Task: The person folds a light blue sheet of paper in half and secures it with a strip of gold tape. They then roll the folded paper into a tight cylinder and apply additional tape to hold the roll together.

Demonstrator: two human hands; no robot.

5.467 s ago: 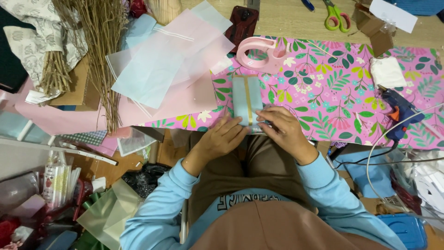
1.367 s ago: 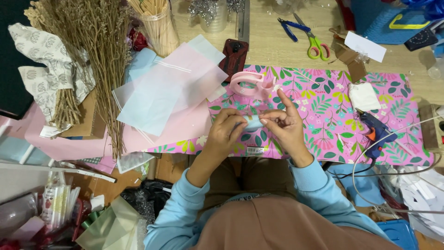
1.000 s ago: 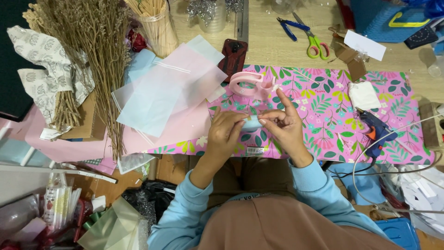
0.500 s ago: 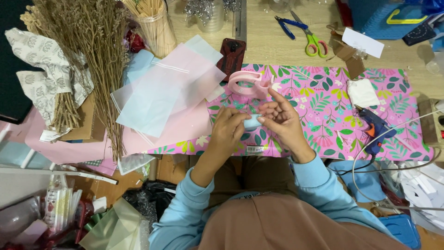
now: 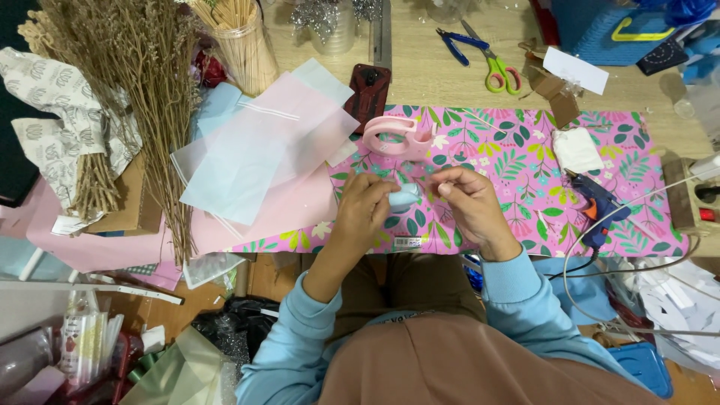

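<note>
My left hand [image 5: 365,206] grips a small pale blue folded piece [image 5: 405,197] just above the pink floral paper [image 5: 510,150]. My right hand [image 5: 466,206] is raised beside it, thumb and forefinger pinched together as if on a bit of clear tape, which is too thin to make out. A pink tape dispenser [image 5: 395,137] lies on the floral paper just beyond both hands. Both arms wear light blue sleeves.
Pale blue and pink sheets [image 5: 262,150] lie left of the hands. Dried grass bundle [image 5: 142,90] and a jar of sticks [image 5: 244,41] stand at far left. Scissors [image 5: 491,64], pliers [image 5: 454,41], a dark phone [image 5: 369,94], a blue glue gun [image 5: 592,206] and white pad [image 5: 576,150] lie to the right.
Earlier both hands pressed a flat blue piece on the floral paper. They have since lifted it, and my right hand has pulled away to the right of the piece.
</note>
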